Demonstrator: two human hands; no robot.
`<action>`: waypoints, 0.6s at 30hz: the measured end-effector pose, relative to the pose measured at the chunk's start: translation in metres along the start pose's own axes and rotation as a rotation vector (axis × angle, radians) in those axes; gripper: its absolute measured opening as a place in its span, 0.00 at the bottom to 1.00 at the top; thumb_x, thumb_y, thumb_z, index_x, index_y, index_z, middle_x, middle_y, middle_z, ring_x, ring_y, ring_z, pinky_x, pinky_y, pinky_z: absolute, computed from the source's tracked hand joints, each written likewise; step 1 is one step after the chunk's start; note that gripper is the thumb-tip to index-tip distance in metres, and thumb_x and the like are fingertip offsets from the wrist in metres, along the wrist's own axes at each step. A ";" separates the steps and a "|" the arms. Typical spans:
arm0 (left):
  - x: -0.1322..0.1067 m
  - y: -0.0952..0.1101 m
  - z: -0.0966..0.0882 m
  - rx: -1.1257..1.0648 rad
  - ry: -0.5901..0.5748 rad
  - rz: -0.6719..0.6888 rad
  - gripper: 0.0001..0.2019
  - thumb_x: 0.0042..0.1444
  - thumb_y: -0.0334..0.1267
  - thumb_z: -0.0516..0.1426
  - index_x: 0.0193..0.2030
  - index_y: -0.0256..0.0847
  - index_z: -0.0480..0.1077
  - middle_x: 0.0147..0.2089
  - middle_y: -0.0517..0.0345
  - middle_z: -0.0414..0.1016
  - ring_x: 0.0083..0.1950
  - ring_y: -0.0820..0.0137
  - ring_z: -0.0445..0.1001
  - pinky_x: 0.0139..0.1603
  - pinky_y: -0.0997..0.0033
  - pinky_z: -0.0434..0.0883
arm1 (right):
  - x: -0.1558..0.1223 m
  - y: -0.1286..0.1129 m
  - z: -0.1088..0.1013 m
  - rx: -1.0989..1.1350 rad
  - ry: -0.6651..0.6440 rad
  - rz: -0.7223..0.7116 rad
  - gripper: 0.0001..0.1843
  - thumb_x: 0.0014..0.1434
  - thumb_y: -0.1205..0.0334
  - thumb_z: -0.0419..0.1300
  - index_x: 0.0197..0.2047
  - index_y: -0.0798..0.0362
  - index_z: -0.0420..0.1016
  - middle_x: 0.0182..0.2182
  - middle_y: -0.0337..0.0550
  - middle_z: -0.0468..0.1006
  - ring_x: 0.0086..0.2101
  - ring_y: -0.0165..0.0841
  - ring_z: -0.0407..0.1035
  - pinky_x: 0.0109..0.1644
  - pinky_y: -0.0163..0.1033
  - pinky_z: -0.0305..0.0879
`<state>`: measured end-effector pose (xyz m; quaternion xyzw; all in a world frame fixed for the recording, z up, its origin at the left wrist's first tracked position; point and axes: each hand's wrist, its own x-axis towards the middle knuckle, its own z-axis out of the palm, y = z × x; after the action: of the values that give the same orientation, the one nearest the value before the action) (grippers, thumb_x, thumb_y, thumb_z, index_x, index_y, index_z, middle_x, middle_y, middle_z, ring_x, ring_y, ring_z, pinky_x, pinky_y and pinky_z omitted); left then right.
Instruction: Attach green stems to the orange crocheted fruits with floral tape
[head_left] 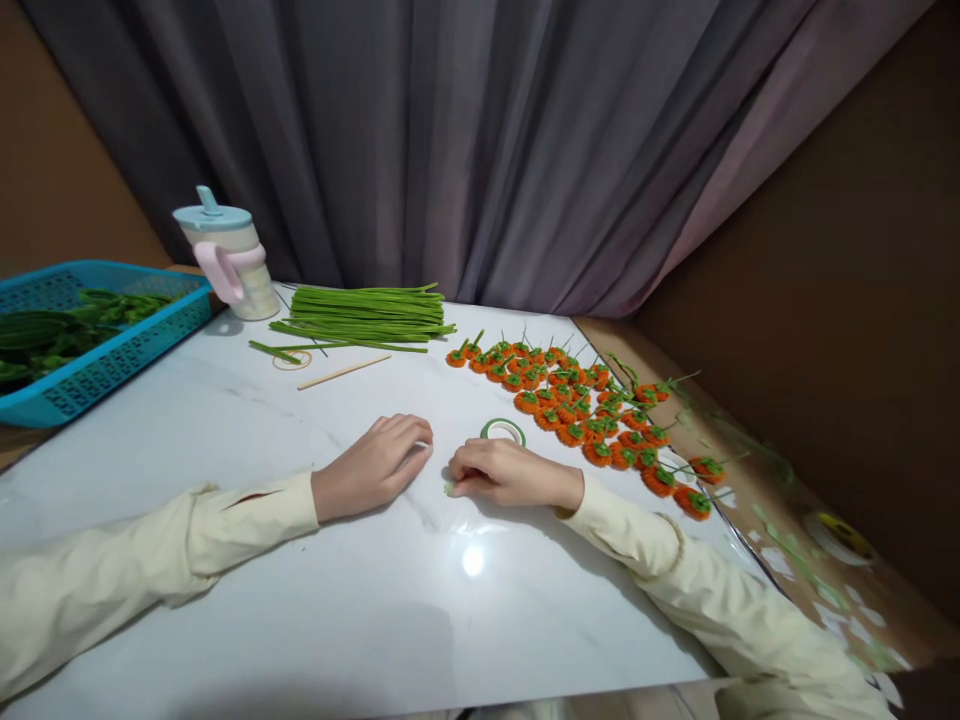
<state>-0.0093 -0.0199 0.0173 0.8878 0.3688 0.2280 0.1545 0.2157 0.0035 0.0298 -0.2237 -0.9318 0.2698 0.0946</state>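
My left hand (373,468) rests on the white marbled table with its fingers bent and drawn together; a whitish spot shows at the fingertips, too small to name. Across a narrow gap, my right hand (517,474) is closed in a pinch, and a small pale-green piece (449,488) peeks out under its fingertips. Just behind the right hand lies a roll of green tape (503,430), flat on the table. Many small orange pumpkins (570,434) with green tops, seemingly of yarn, spread out to the right, some with thin stems sticking up.
Green fuzzy stems (367,316) lie bundled at the back. A thin wooden stick (343,373) and a rubber band (292,360) are before them. A lidded cup (231,255) stands beside a blue basket (112,350) of green leaves. Scraps litter a brown surface (817,570) at right.
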 end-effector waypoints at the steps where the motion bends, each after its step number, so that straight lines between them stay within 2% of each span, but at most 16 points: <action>1: 0.002 -0.005 0.001 -0.007 0.020 -0.026 0.08 0.64 0.37 0.44 0.44 0.39 0.62 0.46 0.50 0.68 0.48 0.63 0.66 0.50 0.61 0.62 | 0.000 -0.001 -0.001 0.004 -0.012 0.005 0.04 0.60 0.64 0.58 0.34 0.55 0.68 0.30 0.41 0.71 0.31 0.30 0.64 0.35 0.31 0.58; 6: 0.027 -0.047 0.007 -0.005 0.135 -0.039 0.08 0.60 0.38 0.48 0.44 0.38 0.60 0.48 0.47 0.66 0.50 0.61 0.65 0.53 0.58 0.64 | 0.001 -0.004 -0.007 0.147 -0.001 0.050 0.04 0.59 0.65 0.58 0.32 0.56 0.68 0.24 0.36 0.68 0.24 0.25 0.60 0.29 0.29 0.54; 9: 0.061 -0.075 0.011 0.002 0.150 -0.053 0.14 0.58 0.41 0.51 0.47 0.35 0.62 0.49 0.44 0.66 0.51 0.59 0.65 0.53 0.57 0.65 | 0.000 -0.001 -0.011 0.259 0.029 0.088 0.08 0.59 0.61 0.58 0.31 0.57 0.69 0.20 0.34 0.66 0.21 0.24 0.56 0.25 0.28 0.52; 11: 0.088 -0.089 0.014 0.011 0.159 -0.048 0.19 0.57 0.41 0.52 0.52 0.33 0.60 0.54 0.40 0.64 0.56 0.56 0.62 0.56 0.54 0.63 | -0.001 0.003 -0.012 0.338 0.045 0.117 0.11 0.59 0.57 0.58 0.31 0.57 0.70 0.21 0.35 0.68 0.22 0.24 0.58 0.26 0.28 0.54; 14: 0.122 -0.103 0.020 0.019 0.166 -0.030 0.22 0.56 0.38 0.53 0.58 0.36 0.58 0.62 0.42 0.59 0.62 0.55 0.56 0.60 0.52 0.57 | -0.002 0.008 -0.011 0.520 0.072 0.157 0.16 0.58 0.52 0.59 0.31 0.58 0.70 0.22 0.39 0.73 0.24 0.25 0.61 0.29 0.29 0.58; 18: 0.141 -0.107 0.026 0.015 0.158 -0.038 0.14 0.57 0.36 0.52 0.50 0.38 0.66 0.51 0.46 0.70 0.54 0.56 0.65 0.55 0.52 0.61 | -0.001 0.014 -0.008 0.823 0.112 0.221 0.21 0.52 0.46 0.63 0.31 0.58 0.69 0.24 0.41 0.75 0.22 0.24 0.63 0.27 0.30 0.61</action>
<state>0.0291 0.1524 -0.0110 0.8610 0.3984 0.2915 0.1228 0.2242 0.0169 0.0286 -0.2801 -0.7105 0.6148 0.1969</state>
